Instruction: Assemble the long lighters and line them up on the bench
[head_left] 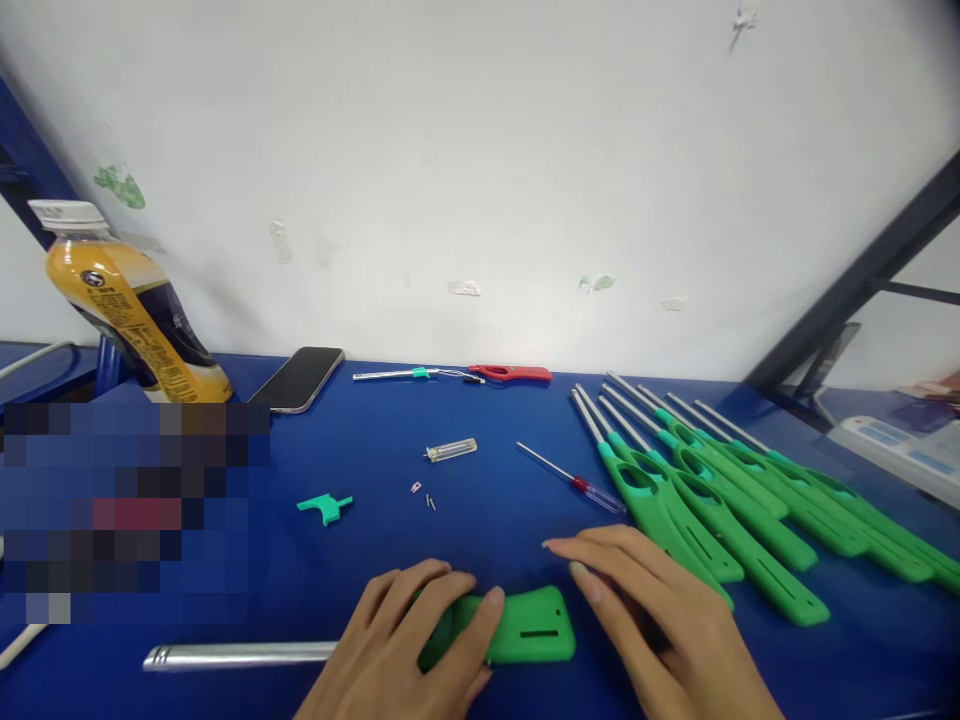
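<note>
My left hand [420, 640] is closed over a long-necked green gas lighter [536, 630] lying on the blue table. The lighter's silver metal tube [240, 655] points left, and its slotted handle end sticks out to the right of my fingers. Just right of that end hovers my right hand [660, 620], thumb and forefinger apart, nothing between them. Beyond my hands lie a green trigger piece [327, 507], a clear fuel tank [451, 450], a tiny pale part [416, 487] and small screws [430, 502]. A screwdriver [577, 483] with a clear and red handle rests past my right hand.
Several assembled green lighters [720, 500] lie fanned out on the right. Against the wall is an opened red lighter [517, 373] with wires. A phone [300, 380] and a yellow drink bottle [139, 310] are at the back left. The left side is partly pixelated.
</note>
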